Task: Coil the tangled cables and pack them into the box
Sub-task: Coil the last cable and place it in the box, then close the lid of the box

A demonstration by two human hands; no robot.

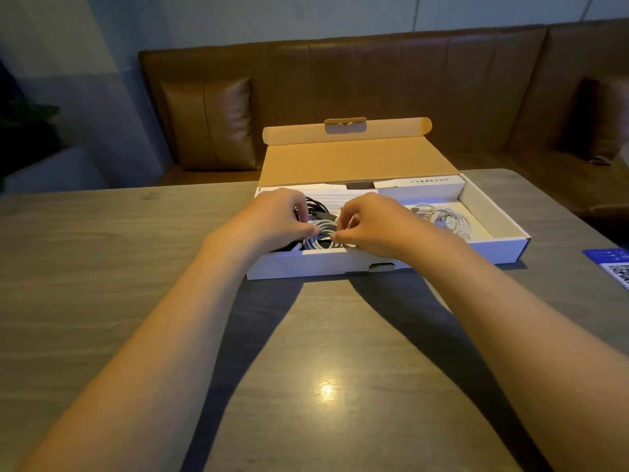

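Observation:
A flat white cardboard box (490,248) lies open on the table, its brown lid (357,161) tilted up at the back. Inside its left part sits a grey coiled cable (321,237). My left hand (272,221) pinches the coil's left side with curled fingers. My right hand (369,224) pinches its right side. A black cable (315,205) lies just behind the coil, partly hidden by my left hand. A white coiled cable (442,216) rests in the box's right part, untouched.
White paper sheets (422,192) line the box's back. A blue card with a QR code (612,265) lies at the table's right edge. A brown leather bench (374,83) with cushions stands behind the grey wooden table (102,267).

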